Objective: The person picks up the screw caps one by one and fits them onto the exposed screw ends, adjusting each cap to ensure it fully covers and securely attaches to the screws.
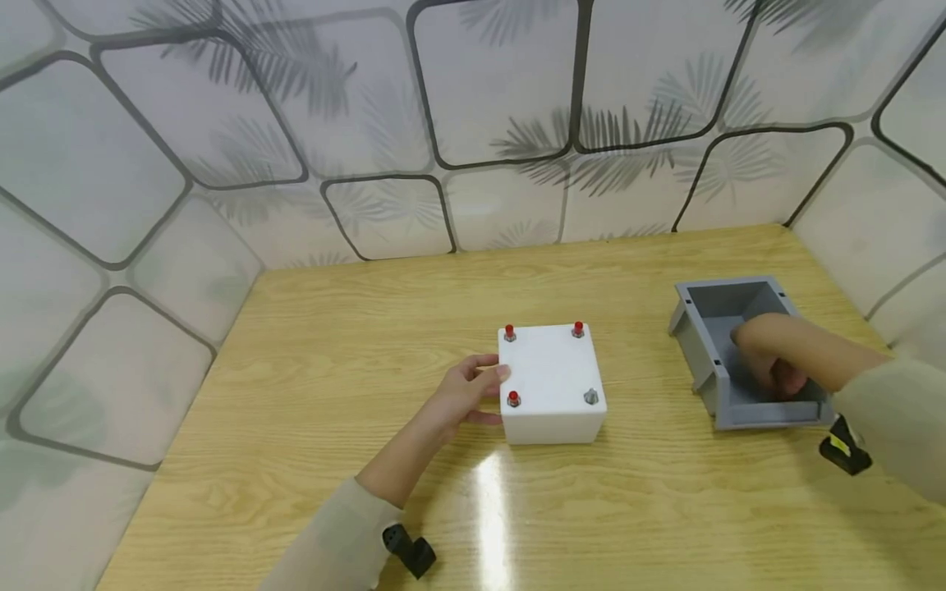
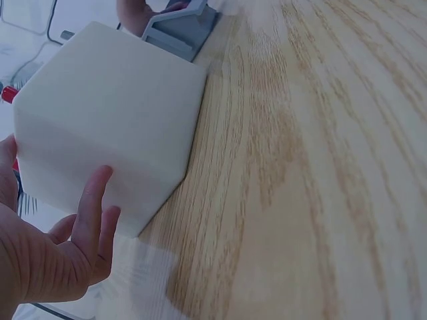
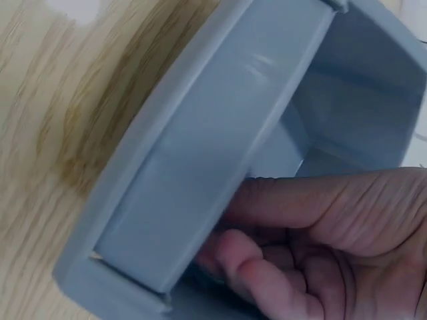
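A white box-shaped block (image 1: 553,365) sits on the table, with a short metal post near each top corner. Three posts carry red caps (image 1: 579,328); the near right post (image 1: 590,396) is bare metal. My left hand (image 1: 466,390) rests against the block's left side, thumb on the top edge. In the left wrist view, its loosely spread fingers (image 2: 87,227) touch the side face. My right hand (image 1: 769,357) reaches down into a grey plastic bin (image 1: 698,353). Its fingers are curled in the right wrist view, but the bin's front wall (image 3: 207,127) hides their tips; whether they hold something I cannot tell.
The wood-grain table (image 1: 355,328) carries the block near its middle and the bin at the right. Patterned panels (image 1: 502,205) stand along the back and both sides. Dark wrist devices (image 1: 409,550) sit on both sleeves.
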